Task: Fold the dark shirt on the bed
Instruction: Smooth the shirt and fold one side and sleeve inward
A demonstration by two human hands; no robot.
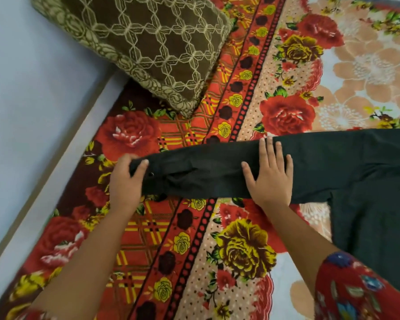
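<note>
The dark shirt (346, 172) lies on the floral bed cover, its body at the right edge of the head view and one long sleeve stretched out to the left. My left hand (125, 181) grips the cuff end of that sleeve, thumb on top and fingers curled under the edge. My right hand (271, 174) rests flat on the sleeve's middle, fingers straight and spread, pressing the cloth down. A small button shows on the cuff beside my left thumb.
A brown patterned pillow (136, 42) lies at the top left, just beyond the sleeve. The bed cover (194, 250) with red and yellow roses spreads under everything. The bed's left edge meets a pale wall (21, 112).
</note>
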